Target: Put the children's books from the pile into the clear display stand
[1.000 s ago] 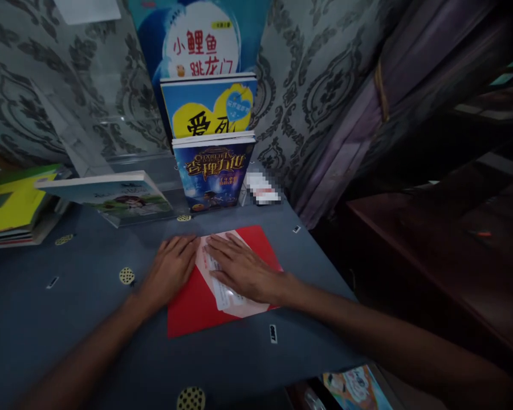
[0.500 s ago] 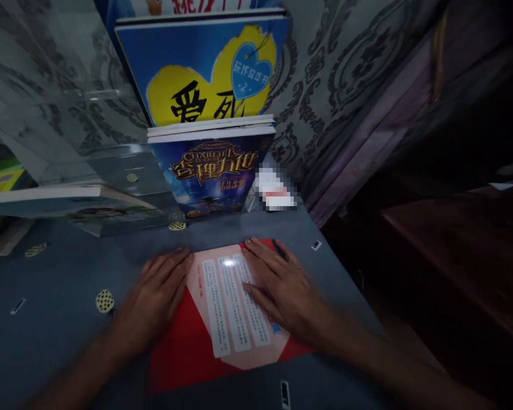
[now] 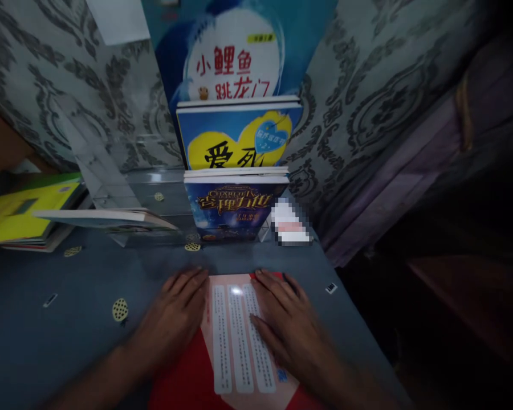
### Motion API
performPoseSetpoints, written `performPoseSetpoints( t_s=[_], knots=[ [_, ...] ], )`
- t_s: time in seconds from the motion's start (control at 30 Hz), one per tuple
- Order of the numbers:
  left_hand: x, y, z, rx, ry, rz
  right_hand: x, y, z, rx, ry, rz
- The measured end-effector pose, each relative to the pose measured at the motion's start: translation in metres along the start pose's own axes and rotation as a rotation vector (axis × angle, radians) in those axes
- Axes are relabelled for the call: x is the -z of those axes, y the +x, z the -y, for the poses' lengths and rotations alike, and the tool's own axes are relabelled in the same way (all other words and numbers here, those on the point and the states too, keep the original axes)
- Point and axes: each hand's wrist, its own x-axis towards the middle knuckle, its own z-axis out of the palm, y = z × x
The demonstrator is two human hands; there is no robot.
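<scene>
A red and pink book point(image 3: 188, 370) lies flat before me, printed with white text columns. My left hand point(image 3: 175, 310) rests at its upper left edge, fingers stretched out and lying flat. Over the right part of the cover lies my right hand point(image 3: 286, 319), palm down, thumb spread from the other fingers and covering some of the text. Neither hand is wrapped round anything. The book's lowest part runs out of the frame. Just beyond it, a dark blue book point(image 3: 235, 213) stands upright in a clear stand.
Behind stand a blue and yellow book point(image 3: 200, 142) and a taller teal one point(image 3: 303, 45). Left are a tilted book point(image 3: 106, 219) and a stack with a yellow cover point(image 3: 29, 213). A blurred-out white item point(image 3: 290, 225) sits near the table's point(image 3: 85, 273) right edge.
The view has tilted upward, so the hands and book appear lower and more of the rear books shows. Both hands stay flat on or beside the red book.
</scene>
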Motion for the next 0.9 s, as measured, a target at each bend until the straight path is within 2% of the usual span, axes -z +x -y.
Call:
performPoseSetpoints(
  t_s=[0.23,0.37,0.57,0.7,0.8,0.9],
  knots=[
    [-0.005,0.028,-0.031,-0.13,-0.046,0.058,-0.009,0.001,0.0,0.045,-0.136,-0.078],
    [-0.001,0.031,-0.032,-0.138,-0.065,0.111,-0.016,0.0,-0.007,0.12,-0.201,-0.157],
    [0.009,0.015,-0.011,-0.079,-0.061,0.144,-0.028,0.004,-0.018,0.181,-0.236,-0.22],
    [0.022,-0.001,0.013,-0.046,-0.093,0.178,-0.023,0.011,-0.016,0.214,-0.264,-0.211],
    [0.026,-0.017,0.033,0.008,-0.18,0.169,-0.011,0.018,-0.006,0.195,-0.282,-0.17],
    [0.018,-0.033,0.051,0.058,-0.387,0.062,0.002,0.025,0.008,0.139,-0.259,-0.044]
  ],
)
